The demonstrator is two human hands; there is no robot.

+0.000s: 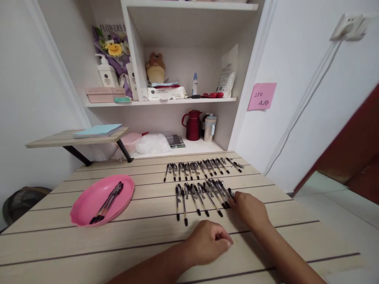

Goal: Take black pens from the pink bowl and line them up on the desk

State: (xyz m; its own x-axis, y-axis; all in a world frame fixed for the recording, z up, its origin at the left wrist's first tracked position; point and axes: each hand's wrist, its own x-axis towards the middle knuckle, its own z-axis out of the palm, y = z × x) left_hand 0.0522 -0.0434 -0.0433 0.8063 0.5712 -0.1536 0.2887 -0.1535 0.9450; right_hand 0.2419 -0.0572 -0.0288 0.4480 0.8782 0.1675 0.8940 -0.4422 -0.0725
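Two rows of black-capped pens lie on the wood-plank table, a far row of pens (pixel 197 170) and a near row of pens (pixel 195 199). My right hand (pixel 251 210) is at the right end of the near row, its fingers closed round the end of a pen (pixel 230 193); the fingertips are partly hidden. In front of the near row, my left hand (pixel 207 242) is curled with thumb and fingers together, and nothing shows in it. At the left stands a pink plate (pixel 124 201), with several pens (pixel 108 202) lying together in it.
A small raised shelf (pixel 59 139) with blue paper (pixel 97 130) stands at the table's back left. Behind the table, a white cabinet (pixel 166 103) holds a red jug (pixel 193 125), a cup (pixel 210 128) and a plush toy (pixel 156 68). A pink note (pixel 262 96) is on the right wall.
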